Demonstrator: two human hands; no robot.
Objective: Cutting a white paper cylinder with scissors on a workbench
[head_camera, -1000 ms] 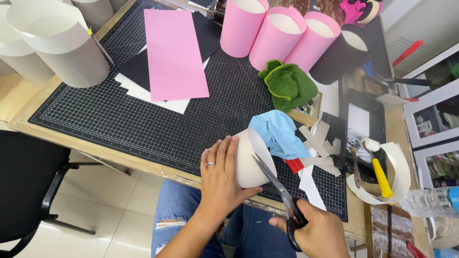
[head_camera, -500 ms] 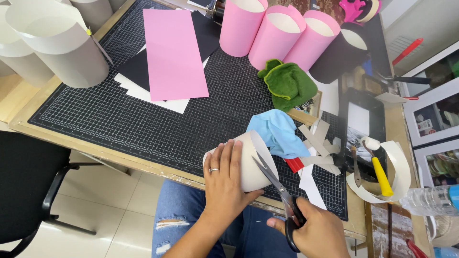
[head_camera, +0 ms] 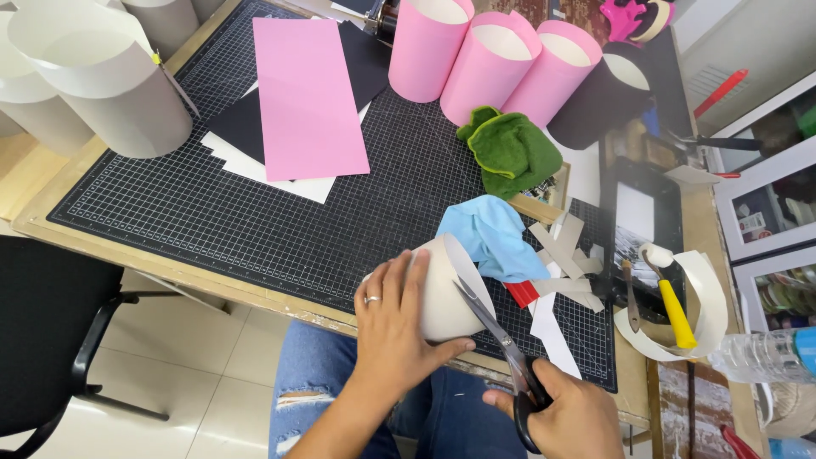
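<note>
At table edge: left hand point(head_camera: 395, 327) fingers wrap white paper tube point(head_camera: 442, 289); right hand point(head_camera: 565, 416) grips scissors point(head_camera: 497, 340), blades at rim, cut looks barely begun.

paper tube point(head_camera: 446, 293): matt card | scissors point(head_camera: 501, 344): shiny metal blades | cloth point(head_camera: 514, 153): fuzzy green fabric

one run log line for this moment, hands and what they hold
left hand: grips cream paper cylinder | right hand: holds scissors, blades at cylinder rim | surface: black cutting mat | nearby: blue cloth
</note>
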